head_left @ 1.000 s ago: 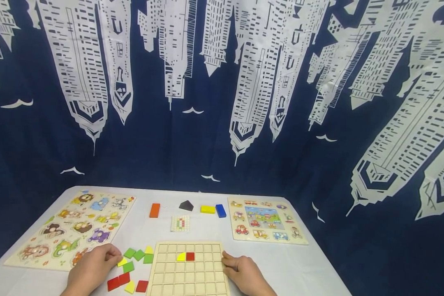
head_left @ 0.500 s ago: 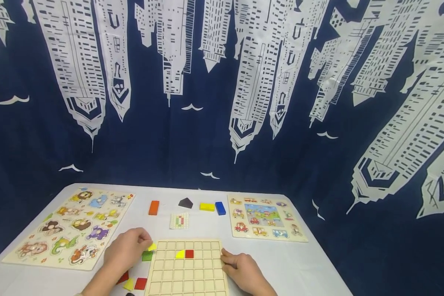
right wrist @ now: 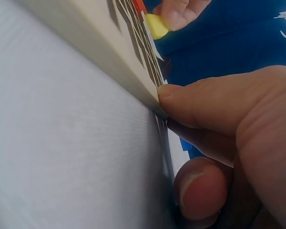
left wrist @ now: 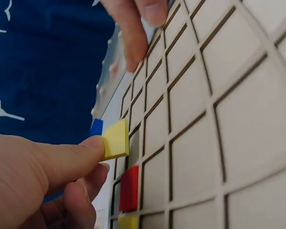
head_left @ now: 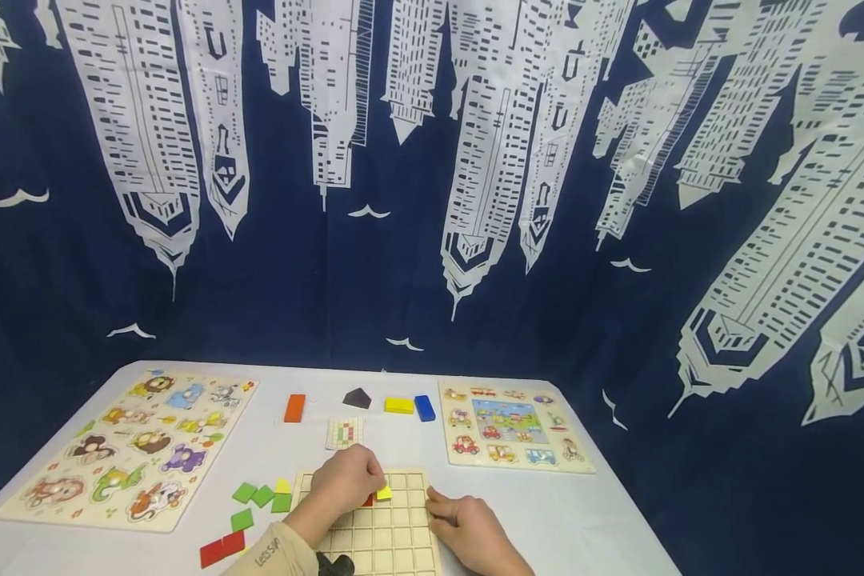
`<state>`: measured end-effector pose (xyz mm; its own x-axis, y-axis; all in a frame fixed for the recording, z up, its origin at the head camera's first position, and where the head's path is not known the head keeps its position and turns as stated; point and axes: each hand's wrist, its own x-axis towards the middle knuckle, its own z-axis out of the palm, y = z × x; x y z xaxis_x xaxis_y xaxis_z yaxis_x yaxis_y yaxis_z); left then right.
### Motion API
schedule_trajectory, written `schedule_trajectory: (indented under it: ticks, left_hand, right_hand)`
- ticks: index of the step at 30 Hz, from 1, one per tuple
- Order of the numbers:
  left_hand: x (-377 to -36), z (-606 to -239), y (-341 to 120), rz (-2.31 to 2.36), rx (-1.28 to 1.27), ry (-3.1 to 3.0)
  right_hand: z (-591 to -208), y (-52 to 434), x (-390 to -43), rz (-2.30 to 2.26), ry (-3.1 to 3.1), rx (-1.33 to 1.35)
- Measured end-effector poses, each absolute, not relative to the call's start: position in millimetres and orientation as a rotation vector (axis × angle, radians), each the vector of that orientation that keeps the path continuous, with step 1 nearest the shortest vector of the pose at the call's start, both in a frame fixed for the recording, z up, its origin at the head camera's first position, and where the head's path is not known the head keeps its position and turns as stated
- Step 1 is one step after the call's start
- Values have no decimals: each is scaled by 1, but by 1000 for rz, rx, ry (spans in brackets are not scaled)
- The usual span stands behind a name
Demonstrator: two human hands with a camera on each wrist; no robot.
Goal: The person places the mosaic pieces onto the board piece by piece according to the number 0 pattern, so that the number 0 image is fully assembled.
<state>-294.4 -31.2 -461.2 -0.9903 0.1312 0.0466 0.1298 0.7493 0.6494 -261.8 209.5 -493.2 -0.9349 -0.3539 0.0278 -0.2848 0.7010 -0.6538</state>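
The yellow piece (left wrist: 115,138) is hovering at or just above the far part of the grid board (head_left: 396,536), right beside a red tile (left wrist: 129,188); contact is staying unclear. The left hand (head_left: 349,478) is pinching it between thumb and finger. The right hand (head_left: 468,528) is gripping the board's right edge. Green tiles (head_left: 262,496) are lying to the left, a patterned card (head_left: 344,433) beyond. An animal puzzle (head_left: 104,512) is lying far left, a vehicle puzzle (head_left: 545,416) far right.
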Motion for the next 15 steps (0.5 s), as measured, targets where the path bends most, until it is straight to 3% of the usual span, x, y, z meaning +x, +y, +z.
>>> schedule_trajectory:
  ticks: [15]
  left_hand:
    - [-294,-473,-24,980,283,2998]
  right_hand:
    - [-494,212,-263,-1066,2786,-538]
